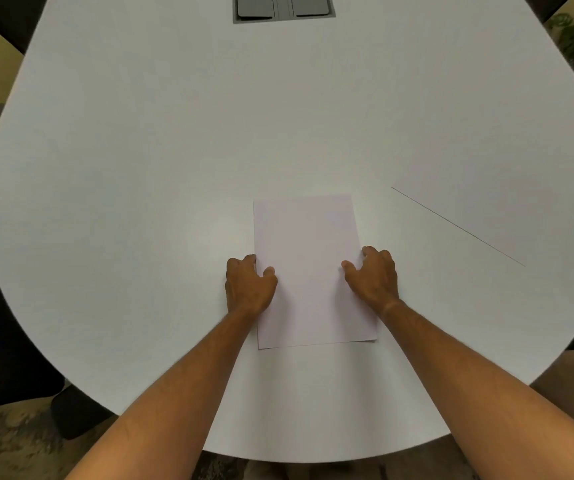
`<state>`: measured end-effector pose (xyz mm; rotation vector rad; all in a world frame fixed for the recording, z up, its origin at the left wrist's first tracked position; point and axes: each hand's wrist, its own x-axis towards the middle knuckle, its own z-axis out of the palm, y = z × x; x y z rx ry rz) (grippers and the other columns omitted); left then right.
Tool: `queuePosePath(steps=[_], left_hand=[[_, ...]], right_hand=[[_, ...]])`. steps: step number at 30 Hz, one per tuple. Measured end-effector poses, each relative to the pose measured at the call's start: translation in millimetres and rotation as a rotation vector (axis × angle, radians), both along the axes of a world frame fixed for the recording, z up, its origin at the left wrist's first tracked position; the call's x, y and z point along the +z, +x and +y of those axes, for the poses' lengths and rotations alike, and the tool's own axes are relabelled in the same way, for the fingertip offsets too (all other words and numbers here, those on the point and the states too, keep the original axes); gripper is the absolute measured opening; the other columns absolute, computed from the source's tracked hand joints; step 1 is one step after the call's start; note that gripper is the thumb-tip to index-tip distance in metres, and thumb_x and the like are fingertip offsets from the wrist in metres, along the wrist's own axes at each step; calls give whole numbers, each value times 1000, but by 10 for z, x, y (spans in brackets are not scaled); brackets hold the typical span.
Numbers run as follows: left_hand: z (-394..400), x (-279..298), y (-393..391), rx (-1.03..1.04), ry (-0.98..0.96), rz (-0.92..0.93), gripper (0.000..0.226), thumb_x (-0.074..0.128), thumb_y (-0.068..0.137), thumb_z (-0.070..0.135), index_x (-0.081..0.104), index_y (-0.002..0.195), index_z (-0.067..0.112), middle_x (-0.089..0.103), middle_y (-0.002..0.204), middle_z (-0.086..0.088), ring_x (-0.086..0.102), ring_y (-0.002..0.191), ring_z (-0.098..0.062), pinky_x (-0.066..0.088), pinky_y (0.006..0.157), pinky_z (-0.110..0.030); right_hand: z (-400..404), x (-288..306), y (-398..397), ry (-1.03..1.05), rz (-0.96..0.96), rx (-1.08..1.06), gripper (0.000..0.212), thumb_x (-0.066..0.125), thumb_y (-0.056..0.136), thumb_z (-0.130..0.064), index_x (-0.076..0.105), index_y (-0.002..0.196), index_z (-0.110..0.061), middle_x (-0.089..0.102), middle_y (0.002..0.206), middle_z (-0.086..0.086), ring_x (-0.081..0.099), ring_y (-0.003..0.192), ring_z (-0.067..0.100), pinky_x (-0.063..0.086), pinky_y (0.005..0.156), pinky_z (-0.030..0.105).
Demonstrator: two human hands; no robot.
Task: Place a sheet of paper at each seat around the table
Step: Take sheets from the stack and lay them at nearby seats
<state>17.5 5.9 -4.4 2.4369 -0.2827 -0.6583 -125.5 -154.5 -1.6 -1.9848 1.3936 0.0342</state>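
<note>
- Now: sheet of paper (308,268) lies flat near the table's near edge, long side running away from the person, slightly askew.
- Left hand (249,285) on its left edge, right hand (373,275) on its right edge; fingers curled and loosely spread, thumbs resting on the paper. Pinch underneath: cannot tell.
- Second sheet (507,202) by the right edge, nearly the table's colour.
- Risk: thin, smooth sheet on a slick matte table (140,168) could skate or crease if pushed unevenly.
- Grey hatch (283,8) at far centre.
</note>
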Motion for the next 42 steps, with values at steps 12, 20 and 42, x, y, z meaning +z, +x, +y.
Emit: queuePosePath(steps=[12,20,42], left_hand=[[15,-8,-17,-6,-13,-40,56,61,91,33,48,141,9,53,129,-13,56,118,-30,45,99,-38],[-13,-25,-19,26,-43,-64,46,65,88,27,58,129,8,60,120,-12,61,106,-26,45,86,-29],[-101,-39,140,302,-183,62,12,68,88,15,69,95,6,67,85,-3,63,81,-19,52,81,-30]], right_hand=[[40,28,23,-32,-94,-70,44,63,91,-26,55,129,-6,52,127,15,55,114,31,39,89,29],[22,43,20,-56,-132,-94,38,63,91,-20,59,126,-6,58,122,15,59,109,28,41,87,26],[-116,-15,20,102,-222,-308,33,72,86,-21,58,59,-10,58,59,-1,54,57,14,44,63,22]])
